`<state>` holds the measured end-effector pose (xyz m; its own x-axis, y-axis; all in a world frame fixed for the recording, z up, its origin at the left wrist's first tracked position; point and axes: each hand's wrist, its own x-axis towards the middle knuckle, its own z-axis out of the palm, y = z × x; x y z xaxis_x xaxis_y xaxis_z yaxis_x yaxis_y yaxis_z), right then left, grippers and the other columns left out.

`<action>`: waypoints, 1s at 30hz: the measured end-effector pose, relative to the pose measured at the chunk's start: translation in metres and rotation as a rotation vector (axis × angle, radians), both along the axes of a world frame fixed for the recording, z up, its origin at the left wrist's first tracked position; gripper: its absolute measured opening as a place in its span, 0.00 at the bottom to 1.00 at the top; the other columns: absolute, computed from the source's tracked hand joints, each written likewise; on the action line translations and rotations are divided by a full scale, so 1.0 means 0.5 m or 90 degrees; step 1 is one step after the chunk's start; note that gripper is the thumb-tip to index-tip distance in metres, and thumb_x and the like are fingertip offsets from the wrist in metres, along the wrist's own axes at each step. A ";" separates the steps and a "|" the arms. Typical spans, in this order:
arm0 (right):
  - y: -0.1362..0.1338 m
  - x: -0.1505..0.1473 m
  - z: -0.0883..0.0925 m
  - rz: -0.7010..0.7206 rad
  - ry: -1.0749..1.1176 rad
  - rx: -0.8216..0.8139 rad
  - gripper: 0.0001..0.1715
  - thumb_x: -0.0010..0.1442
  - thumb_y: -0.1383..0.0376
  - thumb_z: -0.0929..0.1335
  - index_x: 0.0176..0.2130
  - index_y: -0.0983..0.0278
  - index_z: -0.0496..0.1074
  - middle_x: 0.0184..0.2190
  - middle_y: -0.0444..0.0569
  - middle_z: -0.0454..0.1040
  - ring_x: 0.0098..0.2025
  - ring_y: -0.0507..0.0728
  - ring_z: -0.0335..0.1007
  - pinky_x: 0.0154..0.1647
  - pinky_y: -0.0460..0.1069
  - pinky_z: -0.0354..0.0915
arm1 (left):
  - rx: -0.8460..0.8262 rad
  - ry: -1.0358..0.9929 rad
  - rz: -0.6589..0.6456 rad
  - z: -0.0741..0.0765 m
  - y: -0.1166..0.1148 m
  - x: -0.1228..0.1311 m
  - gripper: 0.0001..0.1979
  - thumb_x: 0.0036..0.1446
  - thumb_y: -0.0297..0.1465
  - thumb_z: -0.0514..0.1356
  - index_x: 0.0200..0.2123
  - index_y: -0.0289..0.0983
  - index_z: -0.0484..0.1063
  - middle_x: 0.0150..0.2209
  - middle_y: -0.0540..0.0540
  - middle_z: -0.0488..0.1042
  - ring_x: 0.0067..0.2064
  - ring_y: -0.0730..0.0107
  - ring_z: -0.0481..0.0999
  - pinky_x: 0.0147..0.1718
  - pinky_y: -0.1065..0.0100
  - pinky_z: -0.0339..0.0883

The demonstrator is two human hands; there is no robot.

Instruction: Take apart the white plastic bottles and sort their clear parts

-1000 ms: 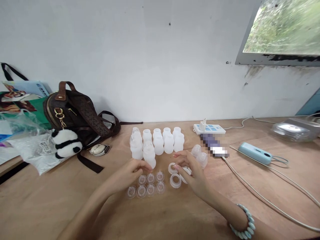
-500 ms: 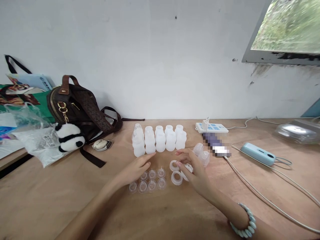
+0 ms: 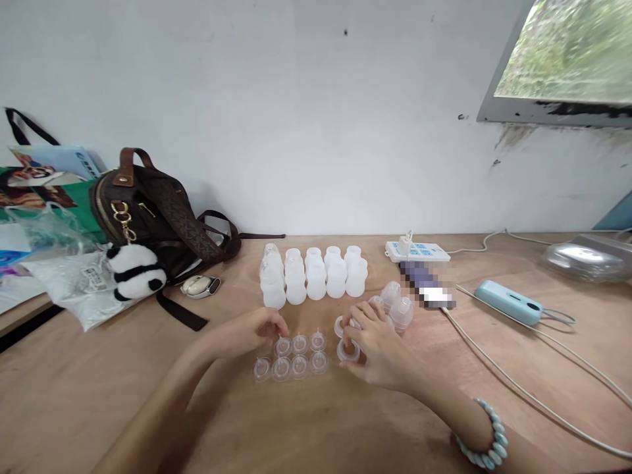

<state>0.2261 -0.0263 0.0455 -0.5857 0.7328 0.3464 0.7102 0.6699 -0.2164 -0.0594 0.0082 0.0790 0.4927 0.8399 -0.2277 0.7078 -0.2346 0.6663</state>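
Note:
Several small translucent white bottles (image 3: 316, 276) stand in two rows at the back of the wooden table (image 3: 326, 428). In front of them lie several clear nipples (image 3: 299, 355) in two rows. My left hand (image 3: 249, 332) has its fingers curled and its fingertips rest at the nipple at the left end of the back row. My right hand (image 3: 378, 345) is curled over the white screw rings (image 3: 347, 351), with the thumb and fingers round the nearest ring. Two clear domed caps (image 3: 397, 303) lie just behind that hand.
A brown backpack (image 3: 153, 217) with a panda charm (image 3: 134, 271) stands at the left, beside plastic bags (image 3: 64, 276) and a computer mouse (image 3: 200, 285). A white power strip (image 3: 417, 252), a cable (image 3: 523, 392) and a light blue device (image 3: 508, 301) lie at the right.
My left hand drew back from the bottle rows and curled down onto the nipples. My right hand closed down over the rings. The view shifted slightly.

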 end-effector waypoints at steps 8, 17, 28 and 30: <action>0.001 0.000 -0.003 0.018 -0.014 -0.033 0.07 0.54 0.74 0.69 0.28 0.64 0.67 0.43 0.52 0.69 0.47 0.63 0.63 0.49 0.62 0.60 | -0.017 -0.015 -0.045 -0.002 0.014 0.007 0.09 0.47 0.30 0.61 0.34 0.38 0.78 0.35 0.48 0.74 0.34 0.66 0.72 0.31 0.71 0.64; -0.013 0.002 0.009 0.052 0.330 0.069 0.06 0.64 0.72 0.64 0.39 0.61 0.64 0.52 0.56 0.67 0.55 0.60 0.67 0.52 0.56 0.67 | -0.041 -0.305 -0.023 0.024 -0.007 0.039 0.09 0.58 0.35 0.63 0.40 0.38 0.73 0.36 0.49 0.75 0.39 0.67 0.73 0.39 0.69 0.66; -0.026 -0.024 0.007 0.193 0.349 0.135 0.20 0.63 0.67 0.69 0.54 0.63 0.63 0.48 0.56 0.76 0.51 0.60 0.73 0.50 0.55 0.72 | -0.215 -0.565 0.015 -0.037 -0.042 0.136 0.18 0.50 0.33 0.70 0.42 0.35 0.69 0.34 0.48 0.76 0.32 0.71 0.74 0.29 0.71 0.69; -0.026 -0.026 0.006 0.179 0.343 0.117 0.19 0.64 0.67 0.69 0.53 0.63 0.65 0.47 0.56 0.76 0.50 0.60 0.73 0.50 0.55 0.72 | -0.235 -0.586 0.015 -0.034 -0.045 0.137 0.19 0.52 0.32 0.69 0.45 0.36 0.67 0.35 0.47 0.77 0.33 0.70 0.75 0.30 0.69 0.70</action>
<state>0.2131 -0.0391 0.0486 -0.4561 0.4768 0.7514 0.3245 0.8753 -0.3585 0.0093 -0.0143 0.0620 0.5926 0.8054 -0.0136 -0.1207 0.1054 0.9871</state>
